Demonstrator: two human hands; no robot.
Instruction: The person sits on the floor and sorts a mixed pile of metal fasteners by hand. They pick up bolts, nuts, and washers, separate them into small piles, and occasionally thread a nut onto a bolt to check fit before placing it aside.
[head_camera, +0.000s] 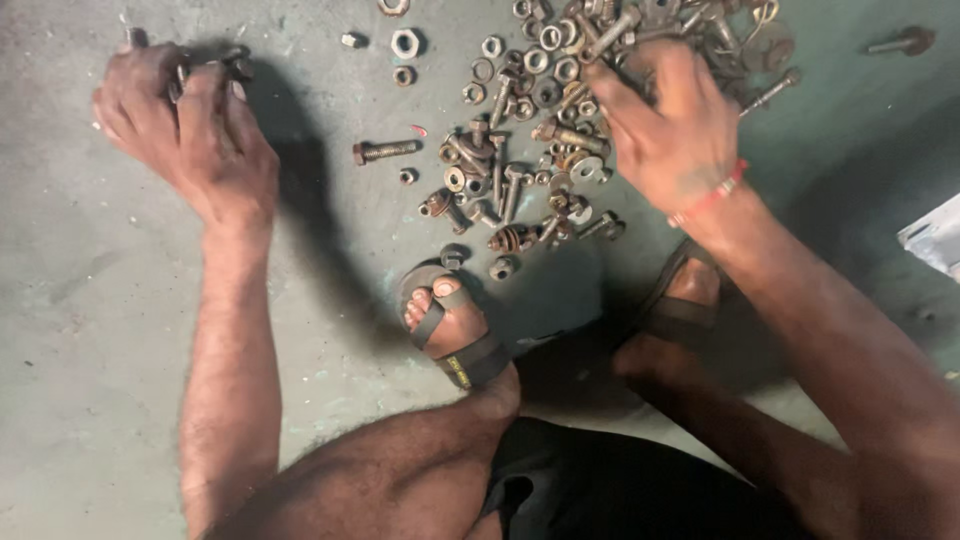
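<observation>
Floor (80, 330) is bare greenish concrete, person squatting in sandals. Far left, the left hand (185, 120) is clenched around a small bunch of dark bolts (235, 62), lifted off to the side. Just right of it a lone rusty bolt (385, 151) lies with its long axis left-to-right, nearer that hand. Further right, the pile of nuts and bolts (520, 150) spreads out, and the right hand (665, 130) rests on its far right part, fingers loosely curled into the hardware; can't tell if it's pinching anything.
</observation>
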